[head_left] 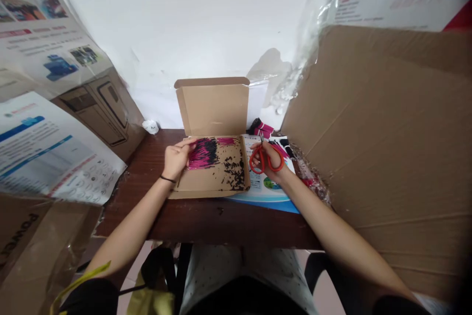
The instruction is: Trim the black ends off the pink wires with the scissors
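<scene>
A shallow open cardboard box (pixel 206 185) lies on the dark wooden table (pixel 191 219), its lid standing up behind it. Inside lie a heap of pink and black thin sticks (pixel 206 152) and scattered black bits (pixel 234 170). My left hand (pixel 176 157) rests on the box's left edge, fingers curled round the left end of the stick heap. My right hand (pixel 271 160) is just right of the box, fingers through the handles of red scissors (pixel 262 157), blades pointing away from me.
A printed blue and white sheet (pixel 263 189) lies under my right hand. Pink and black items (pixel 261 128) sit behind it. A large cardboard panel (pixel 387 148) walls the right side. Cardboard boxes and posters (pixel 44 148) crowd the left. A small white object (pixel 150 127) sits by the wall.
</scene>
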Tool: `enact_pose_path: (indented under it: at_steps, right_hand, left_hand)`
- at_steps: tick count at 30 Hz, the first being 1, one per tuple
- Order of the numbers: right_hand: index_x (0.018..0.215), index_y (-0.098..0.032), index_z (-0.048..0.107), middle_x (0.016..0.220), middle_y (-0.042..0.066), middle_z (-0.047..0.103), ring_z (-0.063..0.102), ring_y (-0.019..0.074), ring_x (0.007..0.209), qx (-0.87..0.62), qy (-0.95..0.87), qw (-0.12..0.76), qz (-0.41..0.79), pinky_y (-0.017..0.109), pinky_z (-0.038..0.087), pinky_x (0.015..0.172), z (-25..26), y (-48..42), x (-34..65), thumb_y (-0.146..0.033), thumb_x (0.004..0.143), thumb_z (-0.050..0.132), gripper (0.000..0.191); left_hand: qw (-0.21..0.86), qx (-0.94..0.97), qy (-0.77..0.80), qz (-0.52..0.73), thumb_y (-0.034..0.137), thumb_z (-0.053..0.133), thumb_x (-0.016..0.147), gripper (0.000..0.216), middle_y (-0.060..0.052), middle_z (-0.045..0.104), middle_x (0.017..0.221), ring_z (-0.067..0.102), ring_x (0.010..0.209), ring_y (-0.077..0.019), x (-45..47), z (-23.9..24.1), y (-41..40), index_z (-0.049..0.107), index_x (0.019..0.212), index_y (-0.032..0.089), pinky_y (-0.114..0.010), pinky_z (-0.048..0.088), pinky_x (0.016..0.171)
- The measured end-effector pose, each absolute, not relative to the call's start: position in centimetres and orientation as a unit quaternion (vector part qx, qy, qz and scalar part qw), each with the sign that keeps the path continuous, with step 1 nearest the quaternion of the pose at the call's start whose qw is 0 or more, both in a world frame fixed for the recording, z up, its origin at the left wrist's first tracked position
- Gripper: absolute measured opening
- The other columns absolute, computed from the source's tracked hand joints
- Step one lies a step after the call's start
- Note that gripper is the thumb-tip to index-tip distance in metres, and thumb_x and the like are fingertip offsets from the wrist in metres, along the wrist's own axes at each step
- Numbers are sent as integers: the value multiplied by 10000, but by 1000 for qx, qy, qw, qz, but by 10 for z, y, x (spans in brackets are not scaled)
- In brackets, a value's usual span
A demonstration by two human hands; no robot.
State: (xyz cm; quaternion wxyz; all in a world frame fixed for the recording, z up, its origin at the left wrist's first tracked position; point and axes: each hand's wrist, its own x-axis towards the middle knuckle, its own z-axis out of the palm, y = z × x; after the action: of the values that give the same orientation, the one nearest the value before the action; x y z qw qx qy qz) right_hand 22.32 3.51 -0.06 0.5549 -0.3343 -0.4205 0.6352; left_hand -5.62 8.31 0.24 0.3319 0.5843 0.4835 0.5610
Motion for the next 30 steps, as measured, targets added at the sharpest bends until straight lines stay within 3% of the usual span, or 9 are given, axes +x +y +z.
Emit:
enact_pose_path:
  at_steps: [3, 5, 9, 12, 18, 23, 30]
  right_hand:
    - [874, -190, 632, 482, -70, 432, 440, 97, 461, -342, -416, 544, 643, 247, 392, 503, -12, 38, 230, -637, 754, 593, 464]
    - [951, -189, 622, 511, -67, 470, 468, 102, 477, -345, -415, 545, 642, 257, 411, 519, -18, 39, 230, -655, 749, 586, 509]
    - [1042, -186, 588, 628, -33, 576, 521, 106, 513, -353, -406, 554, 635, 263, 431, 528, -27, 40, 225, -662, 739, 591, 565]
    - [993, -187, 593, 590, -46, 538, 500, 96, 486, -371, -390, 552, 636, 258, 423, 509, -31, 41, 223, -634, 771, 576, 499]
    - [937, -174, 598, 586, -37, 536, 516, 100, 492, -381, -390, 551, 632, 271, 443, 522, -31, 40, 219, -625, 806, 535, 474]
    - [923, -195, 585, 603, -17, 551, 546, 130, 523, -373, -404, 564, 616, 307, 473, 541, -31, 36, 216, -596, 802, 568, 419]
    - [1017, -188, 565, 633, -3, 556, 535, 134, 530, -375, -405, 582, 597, 339, 504, 553, -29, 34, 215, -566, 829, 556, 423]
  left_hand:
    - [301, 565, 464, 612, 170, 532, 771, 216, -92, 727, 973, 702, 824, -150, -68, -7, 83, 646, 587, 160, -337, 595, 802]
    - [260, 601, 472, 590, 169, 509, 795, 226, -81, 729, 937, 699, 801, -139, -71, -6, 80, 671, 637, 162, -318, 598, 766]
    - [137, 784, 462, 391, 268, 528, 834, 319, -48, 708, 761, 656, 732, -139, -74, 2, 76, 647, 550, 183, -332, 555, 763]
    - [72, 879, 405, 239, 368, 625, 793, 216, -37, 670, 774, 619, 772, -164, -74, 0, 77, 680, 677, 195, -350, 520, 779]
    - [36, 921, 359, 145, 276, 573, 839, 141, -40, 626, 845, 578, 816, -174, -70, -10, 79, 679, 781, 203, -356, 487, 815]
    - [9, 922, 363, 138, 218, 482, 869, 190, -53, 590, 814, 553, 808, -184, -63, -11, 75, 639, 776, 169, -397, 453, 885]
    - [36, 893, 380, 237, 198, 454, 861, 152, -48, 564, 804, 525, 804, -187, -62, -11, 74, 545, 741, 178, -360, 453, 784]
